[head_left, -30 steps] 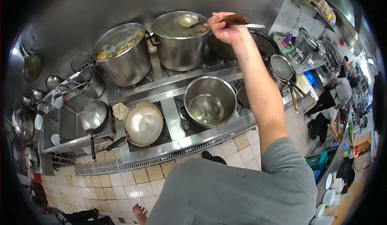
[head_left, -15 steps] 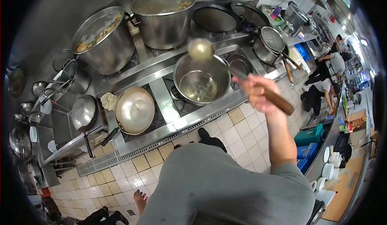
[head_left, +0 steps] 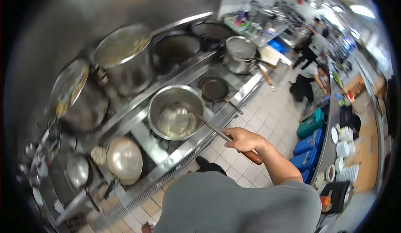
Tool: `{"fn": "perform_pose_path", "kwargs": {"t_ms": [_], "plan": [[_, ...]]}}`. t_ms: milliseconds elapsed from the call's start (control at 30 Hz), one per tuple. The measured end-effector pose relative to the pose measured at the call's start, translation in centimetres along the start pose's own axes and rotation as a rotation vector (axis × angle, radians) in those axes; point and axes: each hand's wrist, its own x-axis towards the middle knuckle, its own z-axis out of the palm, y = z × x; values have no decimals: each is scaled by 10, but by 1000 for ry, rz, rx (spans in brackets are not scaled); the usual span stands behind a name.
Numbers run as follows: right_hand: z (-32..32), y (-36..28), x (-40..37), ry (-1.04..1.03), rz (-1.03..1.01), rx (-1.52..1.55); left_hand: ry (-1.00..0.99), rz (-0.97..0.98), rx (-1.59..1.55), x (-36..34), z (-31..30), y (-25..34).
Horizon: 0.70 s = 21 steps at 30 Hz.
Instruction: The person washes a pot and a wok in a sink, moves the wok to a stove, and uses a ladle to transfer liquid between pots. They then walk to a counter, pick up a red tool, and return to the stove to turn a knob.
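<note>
My right hand (head_left: 242,140) is wrapped round the handle of a long ladle (head_left: 214,128), which has a brown wooden end. The ladle's bowl is down inside a deep steel pot (head_left: 155,110) on the stove and blends into the clear, pale liquid (head_left: 173,122) there. My left hand (head_left: 147,227) hangs low at the bottom edge beside my body; only a small blurred part shows, apart from any object.
Two large stockpots (head_left: 125,68) (head_left: 79,95) stand along the back. A light wok (head_left: 124,160) sits left of the pot, a small frying pan (head_left: 214,88) right of it. Strainers lie on another pot (head_left: 239,57). Several people (head_left: 307,80) work at the right beside a counter.
The ladle has come down from above the pot's rim into the liquid, my right hand lowering with it. My view has swung to the right. The left hand shows less.
</note>
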Motion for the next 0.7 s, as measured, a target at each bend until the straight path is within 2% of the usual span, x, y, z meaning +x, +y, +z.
{"fn": "perform_pose_path", "kwargs": {"t_ms": [33,100,133,200,233,267,333,400,433,500,533,633,700], "plan": [[-12,-2,-4,55,13,-4,-119,74,63,-18,20,24],[-33,-19,-11,29,56,-123,-421,243,154,-124,76,111],[-43,-32,-14,61,109,-34,-575,333,198,-170,108,155],[-45,-15,-8,51,130,-87,-779,514,218,-226,172,222],[-41,-2,-4,28,150,-137,-574,875,509,-205,204,228],[-34,11,-1,37,148,-136,-745,613,18,-200,238,239],[-5,46,4,63,95,-50,-729,548,-282,-202,299,291],[22,84,8,55,80,38,-543,620,-183,-185,342,334],[36,104,9,36,92,86,-554,628,-177,-176,352,347],[71,144,10,182,9,-100,-517,611,-7,-164,378,375],[82,152,11,195,-15,-63,-516,658,1,-159,386,383],[95,160,11,135,91,28,-481,718,63,-153,394,393],[83,154,9,184,74,25,-448,703,23,-145,404,405]]}}
